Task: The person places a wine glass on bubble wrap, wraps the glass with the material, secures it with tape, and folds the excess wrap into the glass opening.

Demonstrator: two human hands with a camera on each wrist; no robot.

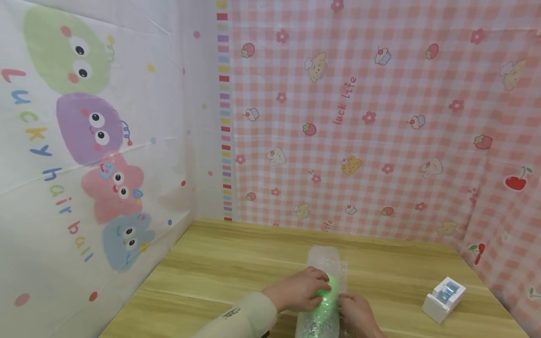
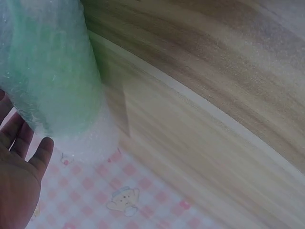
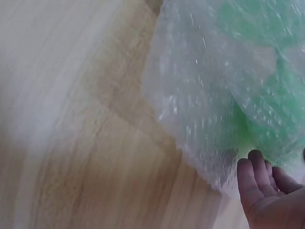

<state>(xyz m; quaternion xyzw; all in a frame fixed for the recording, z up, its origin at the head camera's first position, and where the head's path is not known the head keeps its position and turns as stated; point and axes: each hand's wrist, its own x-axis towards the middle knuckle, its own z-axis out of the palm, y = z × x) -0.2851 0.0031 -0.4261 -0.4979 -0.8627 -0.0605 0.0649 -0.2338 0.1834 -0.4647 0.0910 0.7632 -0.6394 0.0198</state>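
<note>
A green object (image 1: 323, 305) lies wrapped in clear bubble wrap (image 1: 323, 256) near the table's front edge; its exact shape is hidden by the layers. From the left, my left hand (image 1: 297, 288) rests on the wrapped bundle with spread, slightly bent fingers. My right hand (image 1: 358, 315) touches the wrap's right edge. In the left wrist view the left hand (image 2: 21, 176) lies beside the green bundle (image 2: 57, 81), fingers relaxed. The right wrist view has loose wrap (image 3: 186, 95) spreading out from the green part, with the right hand's (image 3: 269, 195) fingers extended against its lower edge.
A small white box-shaped holder (image 1: 439, 305) with a blue, shiny insert stands at the right of the wooden table (image 1: 236, 263). Behind the table hangs a pink checked cloth (image 1: 338, 141), and a white printed cloth (image 1: 160, 70) covers the left side.
</note>
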